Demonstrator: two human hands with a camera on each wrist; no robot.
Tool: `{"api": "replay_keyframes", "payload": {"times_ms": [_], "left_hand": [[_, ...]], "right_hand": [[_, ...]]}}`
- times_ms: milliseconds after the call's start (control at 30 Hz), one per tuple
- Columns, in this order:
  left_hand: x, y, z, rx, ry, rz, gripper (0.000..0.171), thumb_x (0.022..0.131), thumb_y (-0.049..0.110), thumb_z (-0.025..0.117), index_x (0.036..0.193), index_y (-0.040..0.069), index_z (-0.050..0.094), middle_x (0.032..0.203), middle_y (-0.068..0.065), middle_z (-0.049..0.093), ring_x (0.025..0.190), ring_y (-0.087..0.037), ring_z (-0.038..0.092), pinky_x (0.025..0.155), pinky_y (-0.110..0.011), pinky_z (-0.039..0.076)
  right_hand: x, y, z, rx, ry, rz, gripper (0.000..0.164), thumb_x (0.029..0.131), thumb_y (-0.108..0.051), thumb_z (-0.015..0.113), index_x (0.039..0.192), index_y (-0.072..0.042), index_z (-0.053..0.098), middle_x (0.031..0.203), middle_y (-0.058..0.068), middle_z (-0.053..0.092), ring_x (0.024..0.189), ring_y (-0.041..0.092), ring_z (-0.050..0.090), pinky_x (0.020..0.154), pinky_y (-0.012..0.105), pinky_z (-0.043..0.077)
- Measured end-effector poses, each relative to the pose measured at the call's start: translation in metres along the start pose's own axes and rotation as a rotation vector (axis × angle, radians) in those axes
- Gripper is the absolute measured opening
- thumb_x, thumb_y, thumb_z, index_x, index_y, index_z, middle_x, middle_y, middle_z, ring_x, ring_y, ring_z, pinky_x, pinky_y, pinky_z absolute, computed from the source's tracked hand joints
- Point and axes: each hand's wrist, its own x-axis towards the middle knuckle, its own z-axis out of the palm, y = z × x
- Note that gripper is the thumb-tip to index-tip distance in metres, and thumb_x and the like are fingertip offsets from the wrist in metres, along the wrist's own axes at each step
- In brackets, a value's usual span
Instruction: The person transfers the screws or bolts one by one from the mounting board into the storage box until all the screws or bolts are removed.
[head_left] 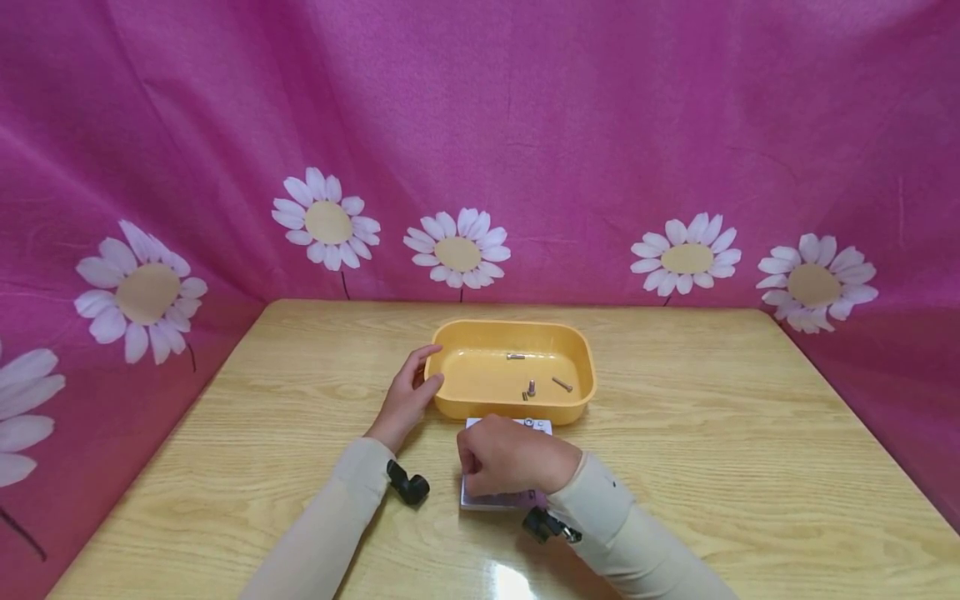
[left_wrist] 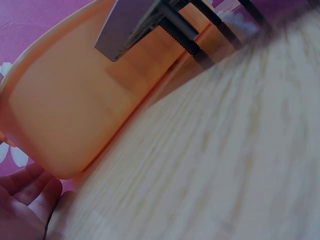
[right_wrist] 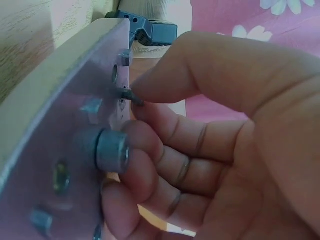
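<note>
My left hand (head_left: 405,404) holds the left end of a yellow plastic bin (head_left: 547,412), thumb at the rim. In the left wrist view, its fingers (left_wrist: 37,192) bend against the bin's outer corner. In front of the bin is a metal plate (head_left: 474,502), partly hidden under my right hand (head_left: 510,454). The right wrist view shows thumb and index finger pinching a small screw (right_wrist: 130,95) at the plate's face. A larger round-headed bolt (right_wrist: 112,151) sticks out of the plate beside the other curled fingers. Threaded bolt shanks (left_wrist: 180,37) protrude beneath the plate in the left wrist view.
Inside the bin lie several loose screws, among them one screw (head_left: 516,357) toward the back and another screw (head_left: 562,384) at the right. The wooden table (head_left: 712,433) ends at a pink curtain (head_left: 570,150) printed with daisies.
</note>
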Motion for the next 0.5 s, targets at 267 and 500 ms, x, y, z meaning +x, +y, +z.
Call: {"api": "replay_keyframes", "payload": {"times_ms": [267,500], "left_hand": [[0.000,0.003,-0.002,-0.016,-0.040,-0.025,0.048,0.095,0.011,0.055,0.142,0.016,0.045,0.146,-0.012,0.042,0.129,-0.027,0.042,0.093,-0.027,0.044],[-0.015,0.030,-0.001,0.008,-0.055,-0.017,0.049,0.094,0.011,0.055,0.142,0.009,0.043,0.144,-0.019,0.041,0.129,-0.031,0.042,0.094,-0.027,0.044]], "right_hand": [[-0.001,0.001,0.000,0.019,0.030,-0.033,0.014,0.080,-0.016,0.072,0.076,-0.018,0.059,0.067,-0.010,0.055,0.059,0.003,0.052,0.054,0.019,0.044],[-0.001,0.004,0.000,0.021,0.068,-0.081,0.011,0.078,-0.014,0.069,0.075,-0.017,0.059,0.065,-0.011,0.054,0.057,0.001,0.050,0.051,0.017,0.042]]}}
